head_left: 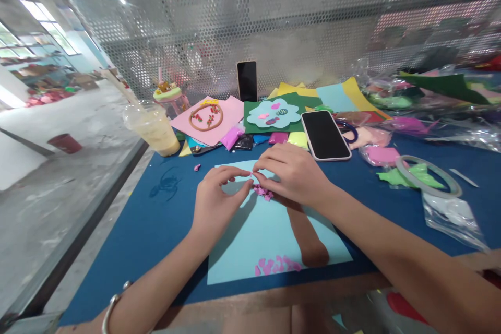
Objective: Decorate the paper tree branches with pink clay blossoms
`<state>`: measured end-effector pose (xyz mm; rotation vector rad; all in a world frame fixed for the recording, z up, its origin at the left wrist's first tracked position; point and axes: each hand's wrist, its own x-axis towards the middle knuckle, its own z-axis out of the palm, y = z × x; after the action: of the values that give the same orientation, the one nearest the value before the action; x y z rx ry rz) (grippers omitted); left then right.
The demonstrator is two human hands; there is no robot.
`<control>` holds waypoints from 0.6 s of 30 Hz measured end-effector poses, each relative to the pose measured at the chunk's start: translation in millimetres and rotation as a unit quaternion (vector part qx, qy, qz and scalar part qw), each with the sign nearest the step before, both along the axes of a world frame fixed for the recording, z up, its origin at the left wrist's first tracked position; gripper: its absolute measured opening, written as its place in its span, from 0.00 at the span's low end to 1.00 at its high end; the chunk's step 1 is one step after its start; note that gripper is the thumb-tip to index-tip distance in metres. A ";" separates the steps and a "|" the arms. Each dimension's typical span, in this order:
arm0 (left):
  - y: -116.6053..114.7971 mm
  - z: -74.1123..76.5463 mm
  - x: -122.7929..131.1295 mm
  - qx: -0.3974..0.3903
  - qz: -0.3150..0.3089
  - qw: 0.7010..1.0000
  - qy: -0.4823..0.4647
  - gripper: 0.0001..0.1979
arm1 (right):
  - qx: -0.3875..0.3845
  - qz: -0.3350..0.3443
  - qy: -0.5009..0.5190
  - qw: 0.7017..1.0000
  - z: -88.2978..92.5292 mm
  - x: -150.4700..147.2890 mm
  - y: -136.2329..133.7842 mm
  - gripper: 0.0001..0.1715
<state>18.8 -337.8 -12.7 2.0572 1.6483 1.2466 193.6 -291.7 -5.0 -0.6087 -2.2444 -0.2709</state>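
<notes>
Cannot make out any readable text, label, brand, number or sign.
</notes>
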 end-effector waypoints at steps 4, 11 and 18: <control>0.5 -0.4 -0.4 -0.004 -0.001 1.000 -0.002 0.04 | -0.008 0.000 0.002 1.000 0.1 -0.2 -0.1 0.07; 1.0 -1.4 -0.5 -0.004 -0.001 1.000 -0.009 0.03 | -0.013 0.000 0.011 1.000 -1.0 -1.1 -1.4 0.07; 2.0 -1.1 -0.4 -0.001 -0.004 1.000 -0.030 0.03 | -0.015 -0.001 0.014 1.000 -2.3 -1.6 -1.6 0.07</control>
<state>18.5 -335.7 -13.8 2.0025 1.6138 1.2908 192.0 -293.3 -7.3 -0.6273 -2.2249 -0.2299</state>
